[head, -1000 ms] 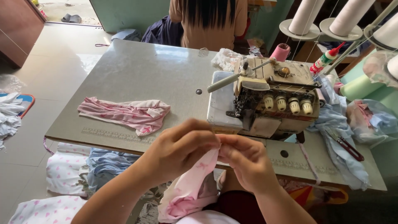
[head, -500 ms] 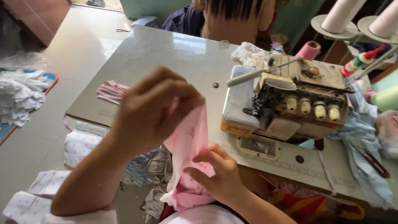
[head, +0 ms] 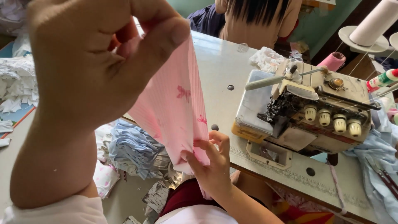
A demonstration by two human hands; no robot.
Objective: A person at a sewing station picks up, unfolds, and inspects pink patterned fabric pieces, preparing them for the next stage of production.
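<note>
Both forearms were bare. A pale pink sleeve (head: 54, 211) covered the left upper arm; dark red garment (head: 188, 197) at lap.

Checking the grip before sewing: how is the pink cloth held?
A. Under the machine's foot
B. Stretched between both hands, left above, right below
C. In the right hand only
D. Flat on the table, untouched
B: the left hand pinches the top of the pink cloth while the right hand grips its lower edge, off the table.

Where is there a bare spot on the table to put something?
The grey table is bare between the pink cloth and the sewing machine. It is crowded right of the machine with blue fabric, and behind it with white scraps.
</note>
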